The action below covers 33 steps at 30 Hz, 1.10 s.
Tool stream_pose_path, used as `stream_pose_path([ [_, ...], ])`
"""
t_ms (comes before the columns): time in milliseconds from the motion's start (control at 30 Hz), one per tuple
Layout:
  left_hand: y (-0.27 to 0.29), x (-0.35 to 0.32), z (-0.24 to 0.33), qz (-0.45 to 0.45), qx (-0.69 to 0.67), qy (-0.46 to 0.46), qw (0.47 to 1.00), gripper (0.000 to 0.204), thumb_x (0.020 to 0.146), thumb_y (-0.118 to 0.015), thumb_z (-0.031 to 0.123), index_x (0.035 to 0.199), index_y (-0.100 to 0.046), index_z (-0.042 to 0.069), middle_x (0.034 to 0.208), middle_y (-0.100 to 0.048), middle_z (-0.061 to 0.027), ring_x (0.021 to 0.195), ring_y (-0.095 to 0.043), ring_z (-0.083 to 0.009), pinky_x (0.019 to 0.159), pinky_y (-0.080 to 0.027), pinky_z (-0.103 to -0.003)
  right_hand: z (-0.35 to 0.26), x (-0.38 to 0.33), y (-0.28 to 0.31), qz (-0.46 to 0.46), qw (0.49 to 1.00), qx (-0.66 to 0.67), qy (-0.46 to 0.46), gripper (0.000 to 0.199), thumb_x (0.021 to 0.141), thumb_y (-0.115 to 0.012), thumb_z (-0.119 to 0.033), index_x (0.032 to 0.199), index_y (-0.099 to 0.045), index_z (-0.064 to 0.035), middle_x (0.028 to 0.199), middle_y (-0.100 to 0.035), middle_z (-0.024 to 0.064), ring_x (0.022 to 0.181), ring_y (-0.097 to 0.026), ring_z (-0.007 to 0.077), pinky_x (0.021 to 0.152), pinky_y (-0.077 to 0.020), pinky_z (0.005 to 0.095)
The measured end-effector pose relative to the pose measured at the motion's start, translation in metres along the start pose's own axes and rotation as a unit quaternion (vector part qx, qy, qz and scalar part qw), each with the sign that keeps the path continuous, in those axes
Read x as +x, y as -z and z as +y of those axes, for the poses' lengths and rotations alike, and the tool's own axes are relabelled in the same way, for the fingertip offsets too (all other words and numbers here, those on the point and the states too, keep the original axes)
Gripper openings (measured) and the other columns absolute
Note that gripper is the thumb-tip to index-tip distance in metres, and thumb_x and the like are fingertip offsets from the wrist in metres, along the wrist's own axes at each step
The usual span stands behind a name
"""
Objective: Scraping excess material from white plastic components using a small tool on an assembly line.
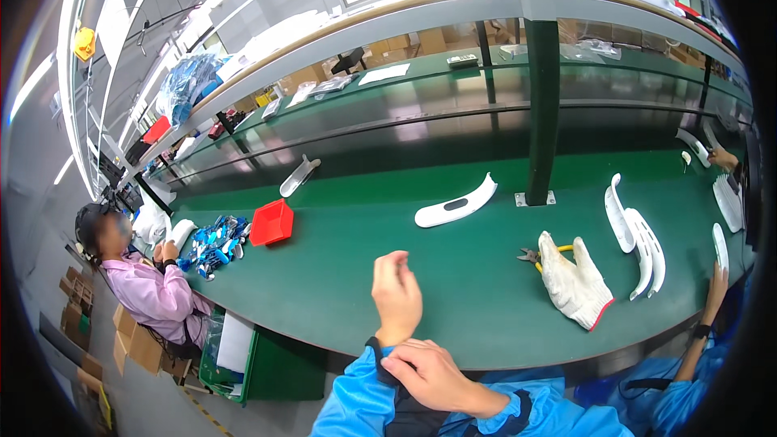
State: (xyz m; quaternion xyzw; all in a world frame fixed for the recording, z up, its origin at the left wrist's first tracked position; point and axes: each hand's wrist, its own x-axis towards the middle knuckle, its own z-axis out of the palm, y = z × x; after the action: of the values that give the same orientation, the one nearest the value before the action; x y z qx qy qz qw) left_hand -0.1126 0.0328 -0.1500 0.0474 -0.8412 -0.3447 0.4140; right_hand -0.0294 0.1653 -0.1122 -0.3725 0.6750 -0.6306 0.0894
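Note:
My left hand (396,299) is raised over the near edge of the green table, its fingers loosely curled together with nothing visible in them. Across its wrist lies my right hand (433,374), with the fingers closed on the dark cuff (377,354) of the blue left sleeve (348,400). Beyond my hands, a curved white plastic part (457,205) with a dark oval slot lies on the table. To the right rests a white knitted glove (573,287) with a red hem, partly covering yellow-handled cutting pliers (530,256).
Several white curved parts (639,247) lie at right, near a co-worker's hand (717,285) holding another. At left are a red bin (272,222), a pile of blue pieces (217,244) and a person in pink (154,283). A green post (542,113) rises from the table (340,275).

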Motion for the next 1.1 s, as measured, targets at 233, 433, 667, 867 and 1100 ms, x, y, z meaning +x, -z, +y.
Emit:
stream_pose_path([
  [233,0.002,0.003,-0.02,-0.138,0.159,-0.071,0.975,0.033,0.081,-0.056,-0.003,0.113,-0.057,0.003,0.106,-0.057,-0.0158,0.096,-0.061,-0.0314,0.078,-0.053,-0.04,0.007,-0.013,-0.037,-0.09,0.985,-0.137,0.061,0.023,0.097,-0.054,-0.023,0.09,-0.065,-0.0045,0.086,-0.065,0.0103,0.084,-0.062,0.0299,0.076,-0.0443,0.04],
  [433,0.003,0.051,-0.046,0.013,-0.478,0.539,0.693,0.028,0.091,-0.051,-0.002,0.119,-0.049,0.001,0.102,-0.058,-0.0132,0.079,-0.061,-0.0202,0.068,-0.055,-0.034,0.06,-0.037,-0.047,-0.008,0.977,0.185,-0.105,0.03,0.103,-0.05,-0.024,0.093,-0.059,0.0023,0.079,-0.056,0.0056,0.075,-0.051,0.0143,0.071,-0.0437,0.0289],
  [667,0.044,0.098,-0.017,0.238,-0.605,0.386,0.655,0.023,0.09,-0.046,-0.002,0.111,-0.053,-0.002,0.1,-0.055,-0.0124,0.079,-0.057,-0.0197,0.07,-0.055,-0.031,0.038,-0.022,-0.041,-0.014,0.987,0.162,0.013,0.024,0.102,-0.051,-0.02,0.093,-0.061,0.0,0.082,-0.056,0.002,0.08,-0.052,0.013,0.073,-0.0434,0.0301],
  [867,-0.013,0.074,0.037,0.03,0.179,-0.17,0.969,0.028,0.081,-0.055,-0.001,0.109,-0.057,0.004,0.112,-0.055,-0.0127,0.1,-0.057,-0.0292,0.085,-0.045,-0.041,-0.001,-0.007,-0.001,0.091,0.988,0.029,0.119,0.021,0.094,-0.057,-0.021,0.091,-0.064,-0.0018,0.087,-0.059,0.0156,0.087,-0.057,0.0344,0.078,-0.0454,0.0422],
  [1100,-0.043,0.081,0.064,-0.02,-0.026,0.067,0.997,0.03,0.081,-0.056,-0.002,0.11,-0.059,0.005,0.113,-0.055,-0.0082,0.098,-0.059,-0.0211,0.08,-0.049,-0.038,0.004,-0.039,0.042,0.128,0.986,0.04,0.102,0.024,0.089,-0.065,-0.024,0.095,-0.062,-0.0013,0.096,-0.056,0.0174,0.093,-0.054,0.0353,0.08,-0.0431,0.0417],
])
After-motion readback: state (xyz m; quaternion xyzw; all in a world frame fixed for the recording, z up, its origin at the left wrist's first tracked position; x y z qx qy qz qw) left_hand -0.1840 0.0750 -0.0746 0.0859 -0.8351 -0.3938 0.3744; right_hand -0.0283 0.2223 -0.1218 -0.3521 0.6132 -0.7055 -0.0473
